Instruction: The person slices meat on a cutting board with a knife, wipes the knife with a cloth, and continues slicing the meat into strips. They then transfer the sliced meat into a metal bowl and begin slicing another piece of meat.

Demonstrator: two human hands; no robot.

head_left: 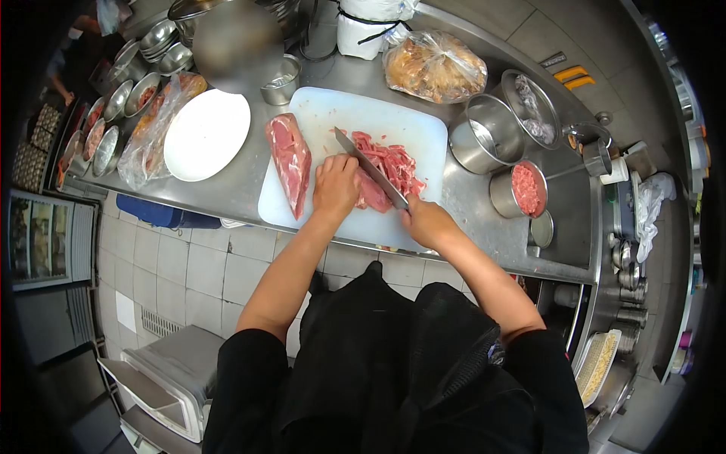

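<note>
My right hand (425, 221) grips the handle of a large kitchen knife (370, 168), whose blade points up and to the left across the meat. Under the blade's left side lies a piece of raw meat (372, 194), and my left hand (337, 186) presses on it with curled fingers. Cut strips of meat (389, 163) are heaped to the right of the blade. A long whole piece of raw meat (289, 160) rests at the left side of the white cutting board (333, 110).
An oval white plate (207, 136) and a plastic-wrapped bag (144, 147) stand left. Behind the board sits a tied bag of brown food (435, 69). Right of it are a steel pot (470, 151) and a container of pink meat (525, 189). A grey bin (178, 359) stands below.
</note>
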